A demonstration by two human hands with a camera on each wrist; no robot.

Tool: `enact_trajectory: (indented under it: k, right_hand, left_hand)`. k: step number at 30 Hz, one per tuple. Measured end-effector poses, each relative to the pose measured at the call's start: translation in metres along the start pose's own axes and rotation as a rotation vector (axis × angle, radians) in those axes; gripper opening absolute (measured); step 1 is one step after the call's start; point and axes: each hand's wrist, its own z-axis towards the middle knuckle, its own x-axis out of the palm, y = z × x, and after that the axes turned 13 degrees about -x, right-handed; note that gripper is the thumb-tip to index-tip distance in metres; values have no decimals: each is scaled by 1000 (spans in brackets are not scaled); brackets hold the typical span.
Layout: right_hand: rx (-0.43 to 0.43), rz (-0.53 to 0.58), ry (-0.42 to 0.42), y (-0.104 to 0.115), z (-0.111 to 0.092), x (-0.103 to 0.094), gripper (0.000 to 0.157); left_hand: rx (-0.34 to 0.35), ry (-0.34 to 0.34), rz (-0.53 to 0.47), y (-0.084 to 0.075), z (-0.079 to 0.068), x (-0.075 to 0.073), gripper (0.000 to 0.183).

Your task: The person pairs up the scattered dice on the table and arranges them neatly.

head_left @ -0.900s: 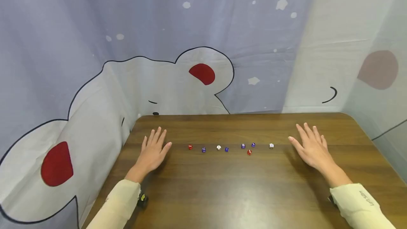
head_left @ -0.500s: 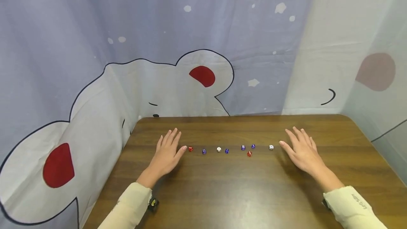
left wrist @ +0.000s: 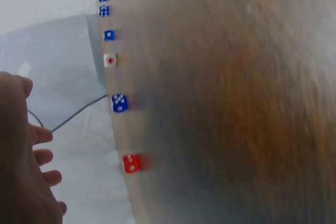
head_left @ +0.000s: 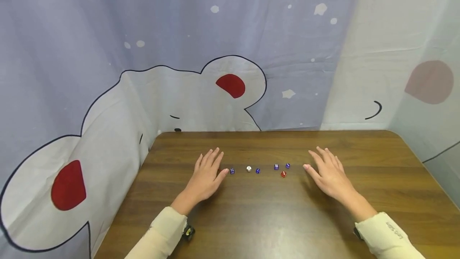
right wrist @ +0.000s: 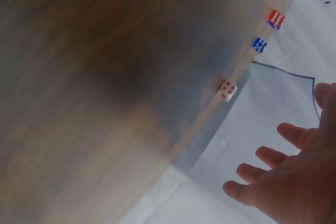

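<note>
My left hand (head_left: 205, 179), fingers extended, hovers over the left end of a loose row of dice. Its thumb tip overlaps the edge of a blue die (head_left: 232, 171) in the head view. A red die (left wrist: 130, 163) shows in the left wrist view but is hidden by that hand from above. My right hand (head_left: 330, 177), also with extended fingers, is over the row's right end, covering a white die (right wrist: 227, 91) in the head view. Between the hands lie another white die (head_left: 248, 168), a red die (head_left: 283, 174) and several blue dice (head_left: 276, 166). Neither hand grips anything.
The dice lie on a brown wood-grain table (head_left: 244, 219) with rounded far corners. Behind it hangs a grey-blue and white curtain (head_left: 172, 23) with cartoon shapes. A dark strapped device (head_left: 188, 233) sits at the left wrist.
Both hands have moved inward, the left to the right and the right to the left, and now cover the red and white end dice in the head view. The dice stay in place.
</note>
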Motion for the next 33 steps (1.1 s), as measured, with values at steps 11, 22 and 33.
enact_trajectory:
  k: [11,22,33]
  right_hand:
    - [-57,-18,30,21,12,23,60]
    - [-98,-5,59,44,25,39,59]
    - [-150,-16,49,60,37,53,54]
  left_hand:
    - [40,20,-1,-24,0,18,62]
    - [65,66,38,-44,4,33,60]
    - [72,48,97,-64,12,46,48]
